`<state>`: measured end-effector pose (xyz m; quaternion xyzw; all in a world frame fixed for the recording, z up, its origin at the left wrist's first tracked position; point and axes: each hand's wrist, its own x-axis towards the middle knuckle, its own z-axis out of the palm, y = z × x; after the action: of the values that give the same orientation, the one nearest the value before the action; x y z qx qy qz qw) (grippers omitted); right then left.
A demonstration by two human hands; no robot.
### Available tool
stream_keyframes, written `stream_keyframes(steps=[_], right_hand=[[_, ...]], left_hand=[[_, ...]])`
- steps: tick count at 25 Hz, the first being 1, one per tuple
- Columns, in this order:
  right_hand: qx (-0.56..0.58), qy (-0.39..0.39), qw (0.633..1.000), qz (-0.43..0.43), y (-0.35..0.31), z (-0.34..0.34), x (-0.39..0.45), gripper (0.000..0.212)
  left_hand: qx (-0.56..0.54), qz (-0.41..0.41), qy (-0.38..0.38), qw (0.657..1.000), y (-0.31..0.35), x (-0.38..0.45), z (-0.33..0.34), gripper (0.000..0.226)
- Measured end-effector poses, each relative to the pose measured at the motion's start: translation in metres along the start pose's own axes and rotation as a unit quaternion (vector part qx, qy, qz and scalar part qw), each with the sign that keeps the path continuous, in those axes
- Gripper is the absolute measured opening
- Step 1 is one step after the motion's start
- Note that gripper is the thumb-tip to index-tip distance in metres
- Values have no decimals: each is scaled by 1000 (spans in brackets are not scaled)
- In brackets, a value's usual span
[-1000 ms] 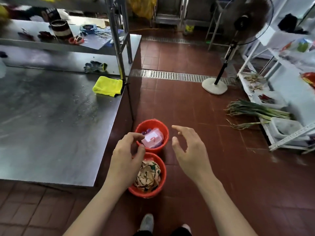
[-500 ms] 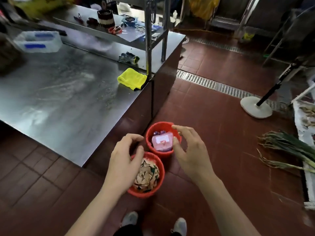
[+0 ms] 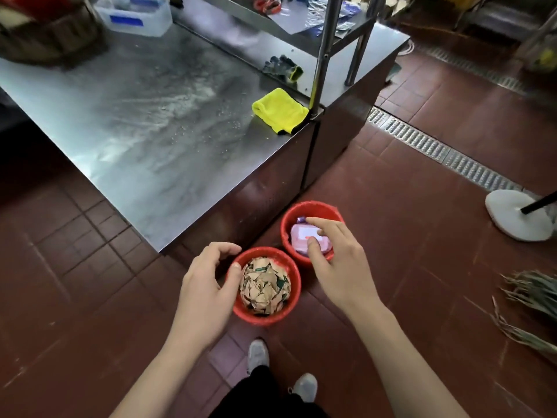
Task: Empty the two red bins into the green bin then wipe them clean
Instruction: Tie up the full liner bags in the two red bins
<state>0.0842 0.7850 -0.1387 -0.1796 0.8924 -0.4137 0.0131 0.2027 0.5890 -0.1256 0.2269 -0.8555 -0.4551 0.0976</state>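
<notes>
Two red bins stand side by side on the tiled floor by the steel table's corner. The near red bin (image 3: 294,285) is full of crumpled brown paper scraps (image 3: 265,289). The far red bin (image 3: 304,208) holds a pink packet (image 3: 301,236). My left hand (image 3: 205,285) curves around the near bin's left side, with the thumb at its rim. My right hand (image 3: 340,267) hovers over the far bin with its fingers spread above the packet. A folded yellow cloth (image 3: 280,113) lies on the table corner. No green bin is in view.
The steel table (image 3: 150,116) fills the left, with dark gloves (image 3: 283,67) and a clear plastic container (image 3: 135,13) on it. A white fan base (image 3: 512,215) and a floor drain (image 3: 437,149) lie to the right. Green leafy stalks (image 3: 533,291) lie at the far right.
Both hands have dropped closer to the bins. My left thumb has reached the near bin's rim and my right hand has moved over the far bin. The view has swung left.
</notes>
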Motion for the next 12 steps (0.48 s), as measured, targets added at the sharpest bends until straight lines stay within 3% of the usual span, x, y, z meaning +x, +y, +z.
stream_keyframes(steps=[12], right_hand=[[3,-105,994,0,59,15,57,32]], left_hand=[[17,-77,27,997,-19,30,40,23]])
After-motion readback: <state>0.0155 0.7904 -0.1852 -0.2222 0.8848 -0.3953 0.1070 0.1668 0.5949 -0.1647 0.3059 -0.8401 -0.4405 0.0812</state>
